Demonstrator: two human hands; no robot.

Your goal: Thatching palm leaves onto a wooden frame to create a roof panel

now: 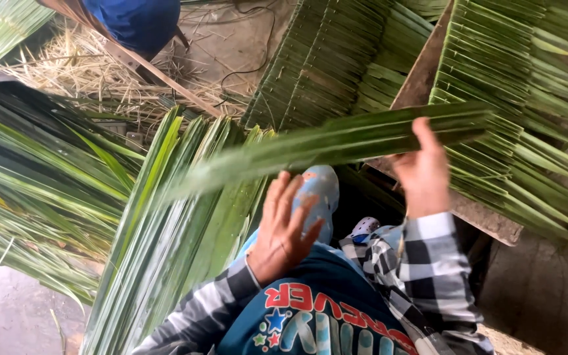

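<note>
A long, flat green palm leaf strip (336,141), smooth and motion-blurred, is held crosswise above the lap. It is gripped near its far end by the right hand (423,172), fingers curled. The left hand (285,227) is spread open beneath it, over loose ribbed fronds (165,223)

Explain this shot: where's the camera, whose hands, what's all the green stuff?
There is one view, from a camera worn on a person's head, looking down at their own two hands. The right hand grips a long green palm-like leaf strip that runs across the frame. The left hand is open, fingers spread, just below the strip; contact is unclear. Loose long green leaves lie to the left. Rows of folded green leaves fixed in panels lie beyond. Dry straw covers the ground behind.
</note>
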